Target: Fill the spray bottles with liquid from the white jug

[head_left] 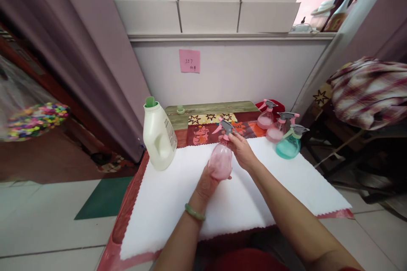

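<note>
A pink spray bottle [221,160] with a grey and pink trigger head stands on the white cloth [178,207] near the table's middle. My left hand [206,183] wraps around the bottle's lower body from the near side. My right hand [242,150] grips the neck just under the trigger head. A green bangle sits on my left wrist.
A cream detergent jug [158,135] with its green spout open stands at the left; its green cap [180,109] lies behind it. Two more pink spray bottles [266,116] [277,129] and a teal one [290,143] stand at the right. A plaid bundle [369,91] lies farther right.
</note>
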{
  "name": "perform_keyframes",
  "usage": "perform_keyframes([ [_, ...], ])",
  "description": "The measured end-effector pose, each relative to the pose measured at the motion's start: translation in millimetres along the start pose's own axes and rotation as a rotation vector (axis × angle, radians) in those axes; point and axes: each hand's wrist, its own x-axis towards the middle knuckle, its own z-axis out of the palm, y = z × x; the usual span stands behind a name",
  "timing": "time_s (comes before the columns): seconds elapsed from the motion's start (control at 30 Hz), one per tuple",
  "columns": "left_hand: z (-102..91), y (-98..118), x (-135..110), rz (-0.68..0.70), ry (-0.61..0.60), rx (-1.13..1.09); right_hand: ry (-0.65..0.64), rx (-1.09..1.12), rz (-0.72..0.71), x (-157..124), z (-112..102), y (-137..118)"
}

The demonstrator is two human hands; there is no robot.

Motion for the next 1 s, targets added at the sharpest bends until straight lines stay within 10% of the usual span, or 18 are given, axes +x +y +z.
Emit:
perform_keyframes([
  [0.57,-11.7,5.5,3.2,-0.408,-0.175,-0.210,-0.122,0.138,-0.001,-19.7,-11.7,6.8],
  [1.0,-7.7,10.6,0.0,-0.363,-0.125,-0.164,-0.143,0.119,-0.013,-23.4,-10.2,13.6],
])
